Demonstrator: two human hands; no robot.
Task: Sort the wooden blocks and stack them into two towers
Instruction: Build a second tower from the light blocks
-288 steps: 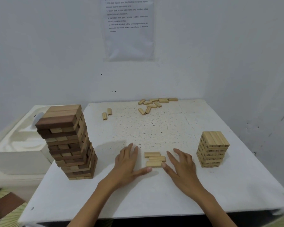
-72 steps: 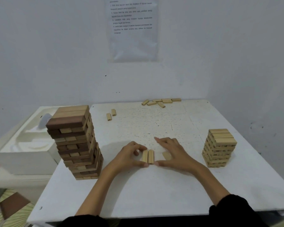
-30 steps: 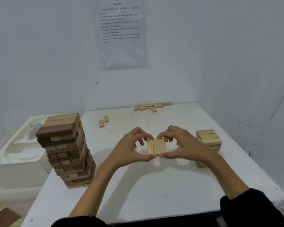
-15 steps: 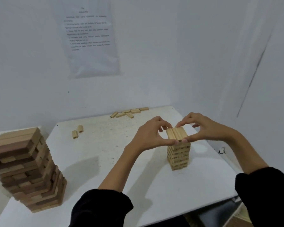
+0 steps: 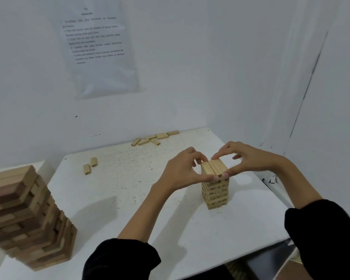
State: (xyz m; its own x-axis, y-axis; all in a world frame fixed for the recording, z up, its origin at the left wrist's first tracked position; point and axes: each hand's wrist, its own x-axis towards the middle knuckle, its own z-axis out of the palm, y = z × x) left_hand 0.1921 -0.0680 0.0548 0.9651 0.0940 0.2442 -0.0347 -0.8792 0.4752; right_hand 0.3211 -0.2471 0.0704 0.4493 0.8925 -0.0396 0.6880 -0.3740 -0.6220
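I am setting a new layer on the pale tower (image 5: 215, 194), which stands on the right side of the table (image 5: 129, 199), towards the near edge. The layer is a row of three blocks (image 5: 214, 167) pressed side by side. It sits at the very top of the tower, but I cannot tell whether it rests fully on the course below or hangs just above it.

My left hand (image 5: 180, 170) pinches the row from the left, with the thumb at the near end and curled fingers at the far end. My right hand (image 5: 251, 158) mirrors it from the right: thumb tip at the near right corner, forefinger on the far edge, the other fingers loosely spread. Both hands are grasping the row; neither has let go.

The next move, as I judge it, calls for squaring the row over the tower. Then both pinches should ease off together, so the three blocks do not splay or nudge the stack.

More pale pieces wait after that. Loose blocks (image 5: 156, 137) lie at the far edge, and a pair of blocks (image 5: 90, 166) sits far and left of centre. The mixed tower (image 5: 28, 219) at the near left shows dark and pale layers, so the sorting looks unfinished.
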